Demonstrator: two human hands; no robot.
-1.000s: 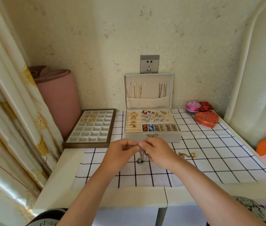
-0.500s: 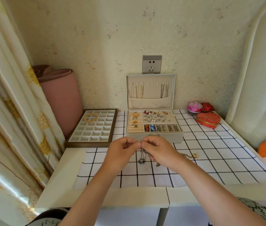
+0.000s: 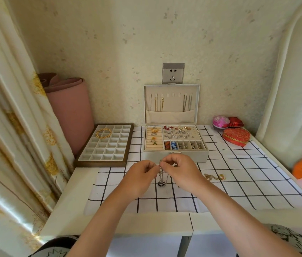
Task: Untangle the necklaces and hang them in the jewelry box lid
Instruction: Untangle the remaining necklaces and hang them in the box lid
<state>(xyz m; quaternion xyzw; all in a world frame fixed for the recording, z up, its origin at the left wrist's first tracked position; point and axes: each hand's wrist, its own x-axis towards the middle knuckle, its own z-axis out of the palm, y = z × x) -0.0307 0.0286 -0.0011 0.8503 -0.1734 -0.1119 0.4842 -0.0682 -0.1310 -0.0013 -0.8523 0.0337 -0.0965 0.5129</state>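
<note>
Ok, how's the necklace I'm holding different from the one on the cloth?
The silver necklace hangs pinched between left hand and right hand; the gold necklace lies bunched on the cloth, untouched. The silver necklace carries a dark round pendant; the gold necklace a small gold piece. Neither hangs in the lid yet.

Compartment tray left of jewelry box; heart box right.

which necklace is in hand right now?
The silver chain with the round dark pendant, pinched between left hand and right hand. The gold necklace lies loose on the cloth; the hung chains are in the jewelry box lid.
</note>
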